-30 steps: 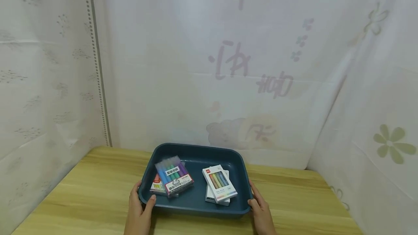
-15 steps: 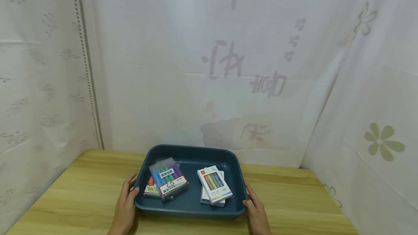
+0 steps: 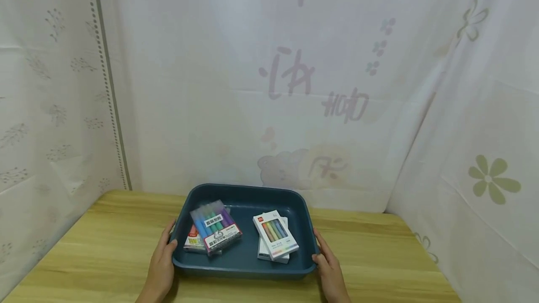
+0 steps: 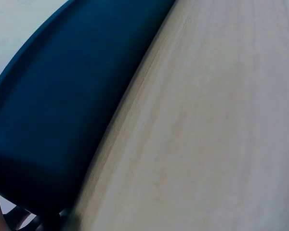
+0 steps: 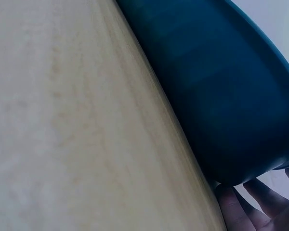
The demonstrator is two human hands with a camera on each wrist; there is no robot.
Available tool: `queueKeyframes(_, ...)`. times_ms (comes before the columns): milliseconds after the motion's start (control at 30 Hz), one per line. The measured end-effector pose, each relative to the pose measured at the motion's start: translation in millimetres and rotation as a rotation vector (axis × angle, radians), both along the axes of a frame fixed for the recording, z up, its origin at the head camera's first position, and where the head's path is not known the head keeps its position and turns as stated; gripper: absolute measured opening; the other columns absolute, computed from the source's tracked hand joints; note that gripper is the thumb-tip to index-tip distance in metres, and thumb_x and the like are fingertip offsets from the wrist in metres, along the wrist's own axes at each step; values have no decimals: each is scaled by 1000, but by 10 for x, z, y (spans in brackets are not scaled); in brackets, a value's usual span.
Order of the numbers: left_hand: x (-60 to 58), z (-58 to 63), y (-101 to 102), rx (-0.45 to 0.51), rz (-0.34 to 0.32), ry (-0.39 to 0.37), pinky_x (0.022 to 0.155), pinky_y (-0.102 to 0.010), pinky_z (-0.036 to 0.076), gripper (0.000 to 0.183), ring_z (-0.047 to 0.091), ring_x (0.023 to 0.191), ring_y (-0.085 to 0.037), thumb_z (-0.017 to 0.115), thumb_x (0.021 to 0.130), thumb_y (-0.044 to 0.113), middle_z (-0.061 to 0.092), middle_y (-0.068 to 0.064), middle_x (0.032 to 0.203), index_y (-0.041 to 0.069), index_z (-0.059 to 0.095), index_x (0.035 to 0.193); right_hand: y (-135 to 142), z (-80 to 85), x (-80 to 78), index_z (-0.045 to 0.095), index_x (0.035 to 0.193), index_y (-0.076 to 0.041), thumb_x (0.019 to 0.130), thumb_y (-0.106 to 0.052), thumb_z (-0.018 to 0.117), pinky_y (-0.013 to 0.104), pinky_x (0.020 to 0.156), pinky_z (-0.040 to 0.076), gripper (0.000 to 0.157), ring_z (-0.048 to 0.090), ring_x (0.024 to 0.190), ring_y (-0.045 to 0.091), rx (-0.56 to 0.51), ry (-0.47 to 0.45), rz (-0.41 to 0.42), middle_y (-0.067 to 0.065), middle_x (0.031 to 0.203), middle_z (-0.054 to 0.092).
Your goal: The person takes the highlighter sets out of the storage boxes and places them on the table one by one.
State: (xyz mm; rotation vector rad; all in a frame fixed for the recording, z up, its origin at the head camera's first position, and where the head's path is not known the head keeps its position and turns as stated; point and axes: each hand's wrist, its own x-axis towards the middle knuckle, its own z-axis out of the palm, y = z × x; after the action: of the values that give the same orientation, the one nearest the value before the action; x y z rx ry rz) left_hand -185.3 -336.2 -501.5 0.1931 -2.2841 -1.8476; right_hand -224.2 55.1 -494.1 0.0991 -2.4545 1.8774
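A dark blue plastic tray (image 3: 252, 272) rests on the wooden table. My left hand (image 3: 161, 261) holds its left end, the thumb at the rim near the front corner. At the opposite end, my right hand (image 3: 330, 265) has its thumb by the rim and its fingers (image 5: 269, 202) against the outer wall. Inside on the left, a clear pack of coloured markers (image 3: 216, 226) lies across another pack (image 3: 193, 243). To the right, a white box with a window of coloured sticks (image 3: 275, 235) overlaps a second white box (image 3: 263, 254). The left wrist view barely catches the left hand.
Wooden tabletop (image 3: 379, 251) extends on both sides of the tray. Behind it hangs a pale printed curtain (image 3: 202, 106), with more curtain along the left and right sides.
The head view has shifted a little to the right. My left thumb has slid off the tray's front-left rim toward its outer left side. The packs and boxes keep their places in the tray.
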Motion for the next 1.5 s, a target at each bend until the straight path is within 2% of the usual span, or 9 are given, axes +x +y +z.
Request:
queueKeyframes(67,-6,6,-13,15,-14,5,121,-67,12,53,11,155,-42,22,109,20,16,-18,169,13,20,162,-13,-5,-4,31,160,-14,96,-1,37,26,88,55,66,50,135,44,-3,2,6,24,162,34)
queueKeyframes(333,10,-14,-49,20,-9,9,122,-63,12,52,12,155,-39,23,110,20,17,-15,170,17,22,162,-35,-12,-13,35,158,-13,94,-1,39,25,79,55,66,62,114,30,-19,-30,-10,31,148,50)
queueKeyframes(567,11,-14,-37,28,-2,29,110,-6,19,52,17,154,-36,25,110,20,20,-16,169,19,24,162,-17,141,-43,37,157,-13,101,-12,47,39,84,60,57,62,117,35,29,-91,-9,32,144,52)
queueKeyframes(667,5,-18,-36,28,-1,25,117,-14,19,52,16,154,-36,25,110,20,20,-15,169,19,24,162,-23,258,-40,34,157,-8,103,-22,53,49,93,57,59,56,128,45,106,-87,-24,32,152,44)
queueKeyframes(800,8,-16,-39,30,4,13,125,-47,16,52,16,154,-36,25,110,19,20,-15,169,19,24,162,-86,444,-28,31,158,-6,101,-33,60,57,105,48,69,45,139,49,267,-73,-62,26,158,38)
queueKeyframes(1033,21,-16,-15,28,15,26,100,2,20,51,19,153,-35,28,110,19,23,-15,168,19,27,161,-254,733,-23,36,156,-13,94,-45,68,57,111,43,77,46,141,42,372,26,-79,18,157,45)
queueKeyframes(1167,19,-1,-3,36,11,24,124,-29,24,52,17,155,-38,28,109,17,23,-16,168,16,27,161,-383,875,-45,38,155,-16,92,-51,68,56,108,46,78,49,139,39,385,39,-65,16,155,48)
queueKeyframes(1300,17,16,-5,35,15,11,121,-63,18,53,15,156,-39,27,109,16,21,-15,169,16,26,161,-532,988,-91,39,155,-16,93,-51,67,57,107,47,77,51,137,40,404,51,-37,16,154,49)
queueKeyframes(1500,9,36,14,11,29,43,118,-17,21,52,19,155,-35,29,108,15,25,-12,168,17,29,160,-659,982,-140,42,154,-13,94,-43,69,58,102,49,72,53,134,42,417,99,-18,18,152,50)
